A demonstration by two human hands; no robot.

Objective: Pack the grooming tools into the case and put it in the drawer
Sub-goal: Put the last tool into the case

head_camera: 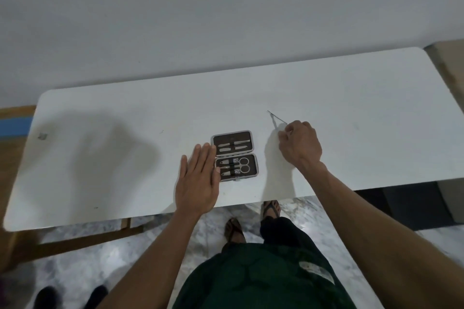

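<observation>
Head view: left hand (197, 180) flat beside open case (234, 155); right hand (300, 143) apparently pinching thin tool (276, 117).

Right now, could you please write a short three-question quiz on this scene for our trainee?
1. True or false: the case lies open on the table.
2. Which hand holds the thin metal tool? A) left B) right
3. What does the left hand do?

Key
1. True; tools, scissors among them, sit in both halves.
2. B; the right hand pinches it above the table, right of the case.
3. It lies flat, fingers straight, at the case's left edge.
</observation>
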